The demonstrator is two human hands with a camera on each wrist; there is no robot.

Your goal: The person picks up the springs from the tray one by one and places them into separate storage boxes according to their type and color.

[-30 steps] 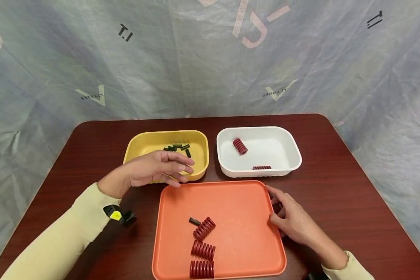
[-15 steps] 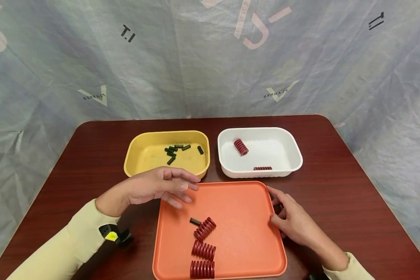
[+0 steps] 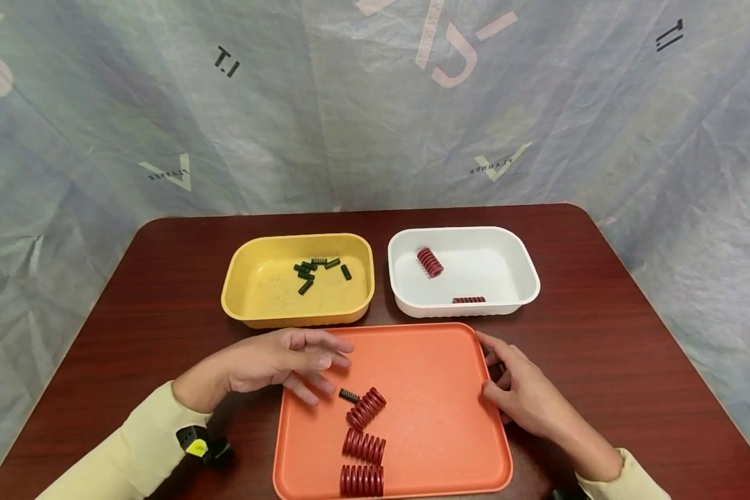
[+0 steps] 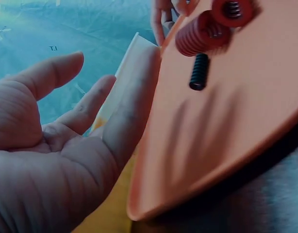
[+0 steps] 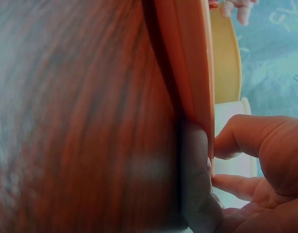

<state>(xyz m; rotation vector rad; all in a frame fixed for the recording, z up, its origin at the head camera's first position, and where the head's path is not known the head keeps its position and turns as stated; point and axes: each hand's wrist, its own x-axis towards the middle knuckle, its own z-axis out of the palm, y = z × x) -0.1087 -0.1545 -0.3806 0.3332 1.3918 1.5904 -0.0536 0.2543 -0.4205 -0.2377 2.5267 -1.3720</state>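
- Left hand (image 3: 284,361): positioned above the left part of the orange tray (image 3: 437,389). The fingers are spread apart, relaxed and empty; their shadows fall on the tray in the left wrist view, so they appear clear of its surface.
- Yellow bin (image 3: 256,278): stands beyond the left part of the tray and contains several loose dark springs (image 3: 306,276).
- Small dark spring (image 3: 349,395): lies on the tray, near the left fingertips. It is probably the piece to take first. Approach from above and pinch it across the coil with thumb and forefinger, squeezing lightly, as it is likely to roll or slip.
- Large red springs (image 3: 364,446): three lie in a column on the tray. The farthest is tilted, its end just beside the dark spring; contact cannot be confirmed. Avoid nudging it during the pinch.
- White bin (image 3: 494,267): stands to the right of the yellow bin, with two red springs (image 3: 430,262) inside, well apart. By color, sorting dark to yellow and red to white seems correct.
- Right hand (image 3: 519,389): clamped on the tray's right rim, thumb at the edge, another finger against its outer side. Steady the tray without tilting it, since tilt could roll the springs.
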